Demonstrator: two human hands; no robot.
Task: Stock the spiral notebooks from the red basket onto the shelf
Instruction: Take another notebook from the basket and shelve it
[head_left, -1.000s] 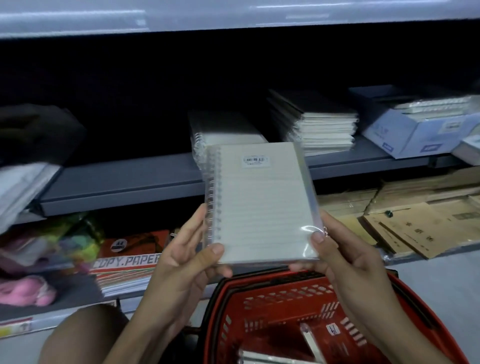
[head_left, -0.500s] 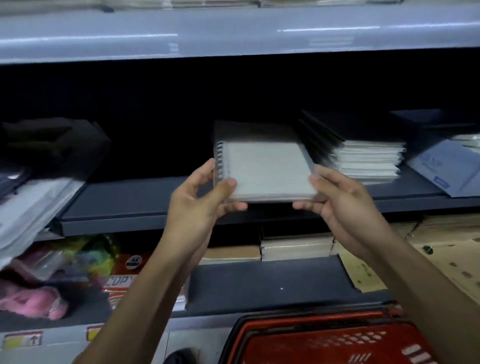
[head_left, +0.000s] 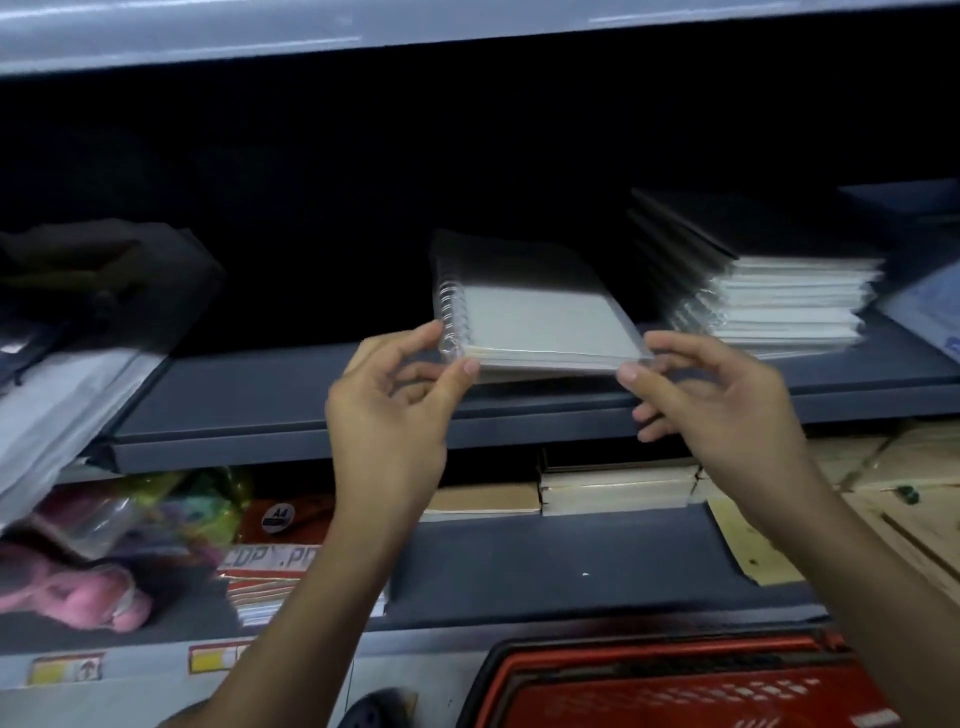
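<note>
A spiral notebook (head_left: 535, 322) in clear wrap lies flat on the grey middle shelf (head_left: 270, 410), apparently on top of a low stack, with its wire binding to the left. My left hand (head_left: 395, 410) pinches its near-left corner between thumb and forefinger. My right hand (head_left: 717, 410) pinches the near-right corner the same way, with the other fingers spread loose. The red basket (head_left: 675, 686) sits at the bottom edge below my right arm, and its contents are out of view.
A taller stack of wrapped notebooks (head_left: 769, 296) stands just right of the held one. White bags (head_left: 57, 405) hang over the shelf's left end. On the lower shelf are copy paper packs (head_left: 275, 561), brown pads (head_left: 613, 488) and envelopes (head_left: 893, 519).
Both hands lifted the notebook from above the basket, turned it flat and pushed it forward onto the middle shelf. The grip has shifted from the sides to the near corners.
</note>
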